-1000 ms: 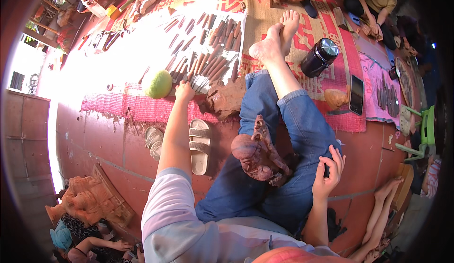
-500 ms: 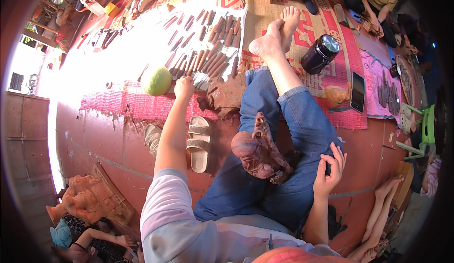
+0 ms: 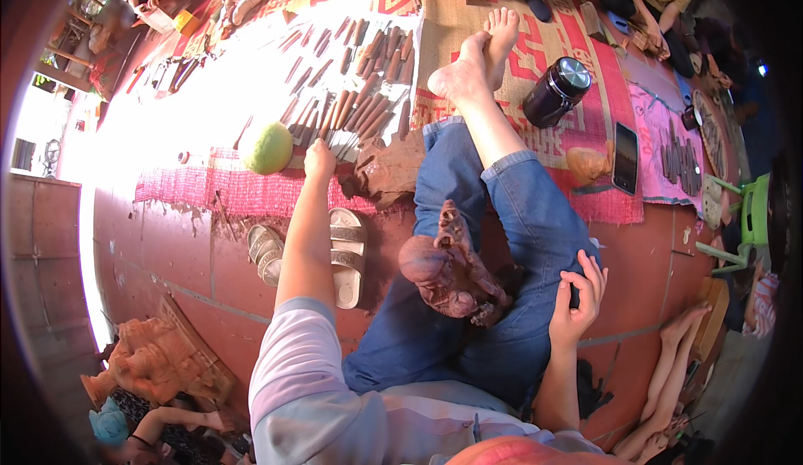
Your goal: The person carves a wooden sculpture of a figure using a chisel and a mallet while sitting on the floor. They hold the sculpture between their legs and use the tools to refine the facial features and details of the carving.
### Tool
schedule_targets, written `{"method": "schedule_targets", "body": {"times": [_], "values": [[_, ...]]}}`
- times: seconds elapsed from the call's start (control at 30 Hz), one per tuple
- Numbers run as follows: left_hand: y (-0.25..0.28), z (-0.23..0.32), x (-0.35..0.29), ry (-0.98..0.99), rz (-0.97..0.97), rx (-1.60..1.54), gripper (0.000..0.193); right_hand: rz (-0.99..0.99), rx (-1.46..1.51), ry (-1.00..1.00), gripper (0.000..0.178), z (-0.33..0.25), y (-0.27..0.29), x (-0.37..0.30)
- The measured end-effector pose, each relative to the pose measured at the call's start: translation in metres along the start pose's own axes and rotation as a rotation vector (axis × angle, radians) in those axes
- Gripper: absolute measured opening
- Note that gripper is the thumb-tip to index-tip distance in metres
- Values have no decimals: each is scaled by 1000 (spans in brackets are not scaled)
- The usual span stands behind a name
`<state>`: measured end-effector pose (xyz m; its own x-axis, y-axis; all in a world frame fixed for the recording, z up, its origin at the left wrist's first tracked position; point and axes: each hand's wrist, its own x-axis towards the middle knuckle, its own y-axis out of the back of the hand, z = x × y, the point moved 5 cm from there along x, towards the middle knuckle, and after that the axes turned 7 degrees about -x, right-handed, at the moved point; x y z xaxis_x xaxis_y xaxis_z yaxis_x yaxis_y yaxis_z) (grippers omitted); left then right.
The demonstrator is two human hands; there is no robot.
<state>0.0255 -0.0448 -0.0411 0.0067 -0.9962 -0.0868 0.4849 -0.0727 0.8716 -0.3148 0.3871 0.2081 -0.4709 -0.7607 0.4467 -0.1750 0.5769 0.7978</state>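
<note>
At ten o'clock, the left hand (image 3: 319, 160) curls by slim, brown-handled tools (image 3: 360, 113), grip unclear; at four, the right hand (image 3: 577, 304), loosely spread, is near a knobbly carving (image 3: 442, 285).

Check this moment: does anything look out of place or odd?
Mildly: a round green fruit-like thing sits beside the brown-handled tools, just left of the left hand, and looks unlike them. Glare beyond it hides detail.

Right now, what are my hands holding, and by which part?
Your right hand, by the blue denim knee, holds nothing visible. Whether your left hand grips any slim brown-handled tools cannot be told.
</note>
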Motion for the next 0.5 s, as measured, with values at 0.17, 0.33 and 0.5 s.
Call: {"method": "schedule_targets", "body": {"times": [0.17, 0.33, 0.5], "values": [[6, -3, -3, -89, -51, -20, 17, 12, 3, 7, 7, 3, 0, -2], [15, -9, -2, -136, -182, -114, 18, 23, 25, 10, 6, 0, 2, -1], [18, -6, -38, 263, -428, -994, 25, 48, 29, 11, 7, -1, 4, -1]]}}
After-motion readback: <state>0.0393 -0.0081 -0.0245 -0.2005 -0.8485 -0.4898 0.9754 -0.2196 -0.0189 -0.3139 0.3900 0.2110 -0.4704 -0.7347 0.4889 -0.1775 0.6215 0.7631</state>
